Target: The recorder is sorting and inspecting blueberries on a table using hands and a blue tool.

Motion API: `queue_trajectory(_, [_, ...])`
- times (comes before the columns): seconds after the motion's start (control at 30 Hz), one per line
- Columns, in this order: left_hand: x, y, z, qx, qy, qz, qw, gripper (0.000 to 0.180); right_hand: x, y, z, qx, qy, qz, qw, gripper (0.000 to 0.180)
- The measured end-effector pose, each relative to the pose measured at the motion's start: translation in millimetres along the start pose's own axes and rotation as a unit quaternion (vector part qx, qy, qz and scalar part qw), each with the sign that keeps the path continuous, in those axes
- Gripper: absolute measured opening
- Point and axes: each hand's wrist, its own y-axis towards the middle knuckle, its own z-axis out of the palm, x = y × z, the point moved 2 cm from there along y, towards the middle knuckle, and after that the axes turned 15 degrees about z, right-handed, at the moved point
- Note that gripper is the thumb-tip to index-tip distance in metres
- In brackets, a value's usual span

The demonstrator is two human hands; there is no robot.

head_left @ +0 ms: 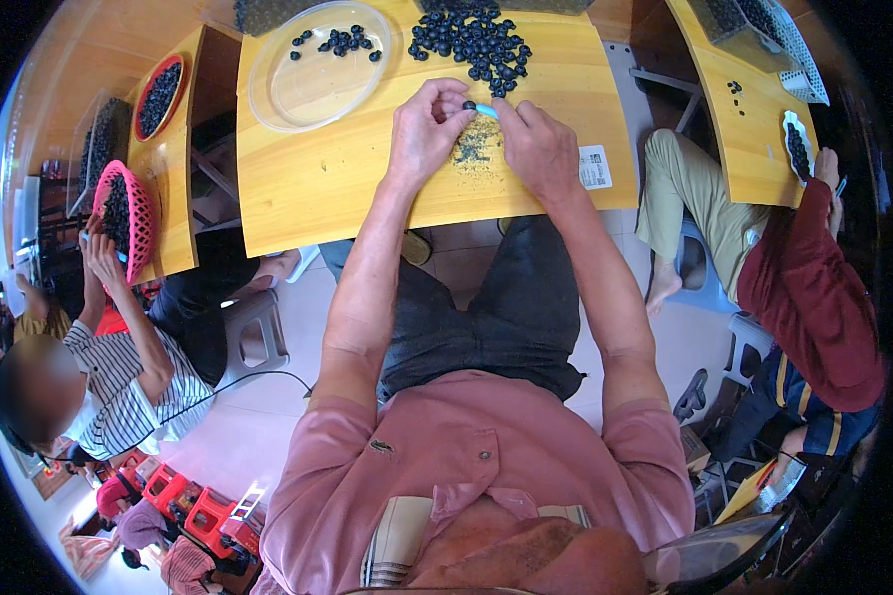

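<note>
Over the yellow table (318, 188), my left hand (423, 134) pinches a small dark round piece (469, 105) between thumb and fingers. My right hand (543, 151) is closed around a slim light-blue hand tool (487, 111), whose tip meets the piece or lies right beside it; its exact kind is too small to tell. Just beyond my hands is a heap of similar dark blue-black pieces (471, 45). Several more pieces (342, 42) lie in a shallow clear round tray (268, 109) at the far left. Fine dark crumbs (474, 151) are scattered beneath my hands.
A white printed card (594, 167) lies by my right wrist. At the left, a person works over a pink basket (141, 223); a red bowl (159, 97) stands farther off. On the right, another person handles a white dish (797, 144). Dark bins (268, 14) stand at the table's back.
</note>
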Motion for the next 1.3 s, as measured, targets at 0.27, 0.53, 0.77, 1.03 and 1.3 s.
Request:
queue_trajectory(0.27, [6.4, -2.6, -4.1, -0.052, -0.111, -0.014, 0.992, 0.038, -2.3, 1.3, 2.8, 0.006, -0.020, 0.043, 0.999, 0.018])
queue_trajectory(0.53, [3.0, -2.2, -5.2, -0.048, -0.079, -0.004, 0.996, 0.029, -1.6, 3.4, 2.5, 0.003, -0.014, 0.035, 0.999, 0.016])
queue_trajectory(0.77, [0.3, -2.6, -8.6, -0.067, -0.056, 0.044, 0.995, 0.015, -2.8, 3.0, 2.4, -0.007, -0.011, 0.044, 0.999, 0.013])
queue_trajectory(1.03, [-2.1, 24.3, -66.2, -0.177, 0.003, 0.071, 0.982, 0.013, -5.2, 1.6, 1.1, -0.019, 0.007, 0.062, 0.998, 0.020])
queue_trajectory(1.3, [0.8, 4.5, -32.3, -0.119, 0.027, 0.040, 0.992, 0.023, -4.9, 1.4, -0.4, -0.039, 0.024, 0.056, 0.997, 0.024])
